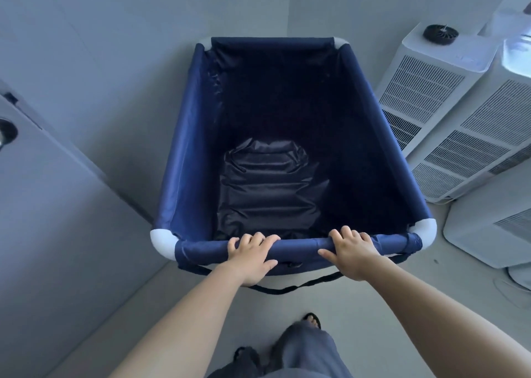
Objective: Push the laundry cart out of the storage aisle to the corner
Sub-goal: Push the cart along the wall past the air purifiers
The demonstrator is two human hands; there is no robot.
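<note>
Both hands, left hand (253, 255) and right hand (352, 252), are wrapping curled fingers over the laundry cart (184, 148)'s near rail (298, 247). Empty, soft-sided, probably light, it is sitting nose-first in the wall corner (288, 18).

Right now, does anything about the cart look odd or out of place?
One small thing: a black strap hangs loose below the laundry cart's near rail, under the left hand and right hand, so it might snag. The dark liner is wrinkled, not damaged.
</note>
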